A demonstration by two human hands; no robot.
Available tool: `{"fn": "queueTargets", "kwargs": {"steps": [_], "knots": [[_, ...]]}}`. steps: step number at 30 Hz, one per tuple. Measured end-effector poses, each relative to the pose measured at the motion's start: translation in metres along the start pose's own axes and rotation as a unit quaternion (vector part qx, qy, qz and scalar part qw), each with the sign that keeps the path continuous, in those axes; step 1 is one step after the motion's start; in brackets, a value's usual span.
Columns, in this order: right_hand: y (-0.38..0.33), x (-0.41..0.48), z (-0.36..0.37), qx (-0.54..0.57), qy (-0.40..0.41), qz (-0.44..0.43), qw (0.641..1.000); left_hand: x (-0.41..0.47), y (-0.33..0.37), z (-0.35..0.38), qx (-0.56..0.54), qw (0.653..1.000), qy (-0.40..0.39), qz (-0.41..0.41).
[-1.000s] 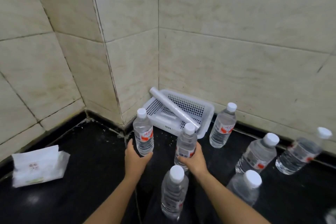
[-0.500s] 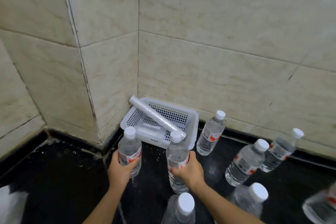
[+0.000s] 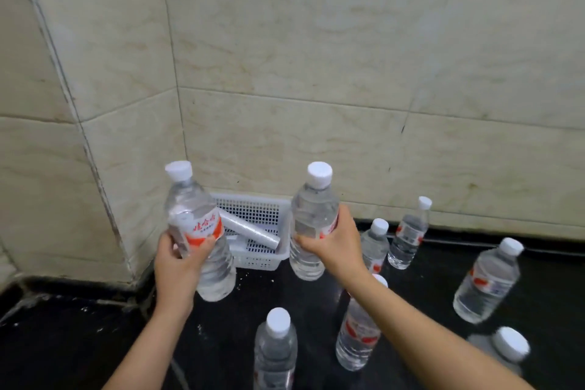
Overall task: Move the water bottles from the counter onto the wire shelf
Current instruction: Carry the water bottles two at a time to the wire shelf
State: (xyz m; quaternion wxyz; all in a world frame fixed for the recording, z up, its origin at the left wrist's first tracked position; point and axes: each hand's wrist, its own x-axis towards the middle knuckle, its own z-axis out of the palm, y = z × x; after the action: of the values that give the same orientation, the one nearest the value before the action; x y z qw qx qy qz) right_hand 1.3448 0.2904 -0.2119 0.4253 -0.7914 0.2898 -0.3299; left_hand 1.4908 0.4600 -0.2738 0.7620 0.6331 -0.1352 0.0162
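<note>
My left hand (image 3: 177,266) grips a clear water bottle (image 3: 193,218) with a white cap and red label, lifted off the black counter (image 3: 79,342) and tilted a little to the left. My right hand (image 3: 338,244) holds a second water bottle (image 3: 311,215) upright, also raised above the counter. Several more capped bottles stand on the counter: one in front (image 3: 275,351), one under my right forearm (image 3: 357,336), others to the right (image 3: 487,279) and at the back (image 3: 408,234). No wire shelf is in view.
A white perforated plastic basket (image 3: 256,206) sits in the tiled corner behind the raised bottles, with a white roll (image 3: 250,231) lying across it. Beige tiled walls (image 3: 316,73) close off the back and left of the counter.
Both hands have lifted their bottles up off the counter and toward me. The view has swung right, and the white packet at the left has gone out of view.
</note>
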Motion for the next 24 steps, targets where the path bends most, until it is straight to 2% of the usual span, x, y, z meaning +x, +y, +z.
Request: {"fn": "queueTargets", "kwargs": {"steps": [5, 11, 14, 17, 24], "knots": [[-0.040, -0.013, -0.073, 0.052, 0.064, -0.029, 0.996, -0.031, 0.073, 0.047, -0.061, 0.995, -0.064, 0.056], [-0.048, -0.072, -0.198, 0.043, 0.162, -0.043, 0.985, -0.130, 0.126, 0.115, -0.124, 0.979, -0.147, 0.065], [-0.038, -0.111, -0.256, -0.017, 0.206, -0.042, 0.978, -0.191, 0.138, 0.150, -0.147, 0.967, -0.200, 0.059], [-0.010, -0.162, -0.328, -0.122, 0.282, -0.026, 0.951, -0.268, 0.145, 0.199, -0.151, 0.947, -0.283, 0.036], [0.079, -0.283, -0.467, -0.253, 0.387, 0.120, 0.879, -0.439, 0.125, 0.289, -0.131, 0.872, -0.471, -0.040]]}}
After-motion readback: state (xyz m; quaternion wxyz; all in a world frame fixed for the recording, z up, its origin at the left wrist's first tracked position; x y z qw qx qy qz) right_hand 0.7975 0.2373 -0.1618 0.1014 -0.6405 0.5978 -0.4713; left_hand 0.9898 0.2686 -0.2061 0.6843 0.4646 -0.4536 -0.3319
